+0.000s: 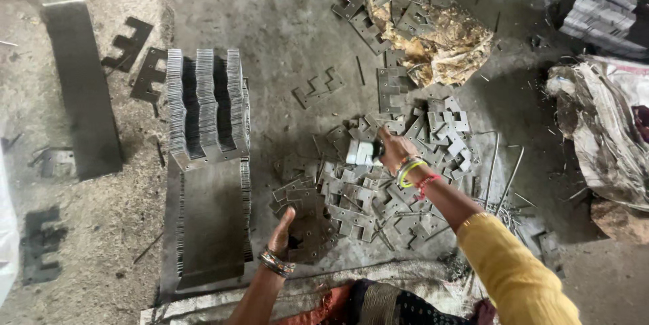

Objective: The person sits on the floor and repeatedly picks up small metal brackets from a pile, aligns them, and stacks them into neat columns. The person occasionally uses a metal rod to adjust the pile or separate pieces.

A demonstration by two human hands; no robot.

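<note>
left hand point(282, 231) cupping a flat stamped plate point(307, 227) | right hand point(392, 151) gripping grey plates point(362, 152) | loose E-shaped stampings point(378, 196) on dusty concrete floor point(284, 27)

Taking the tall stack of cut metal plates point(206, 105) as the landmark: no labels, signs or screens show. The only package-like thing is a crumpled whitish woven sack point(612, 129), lying well to the right of that stack at the frame's right edge, grey with dirt. A sliver of white sheet or bag point(7, 230) shows at the left edge, lower left of the stack.
</note>
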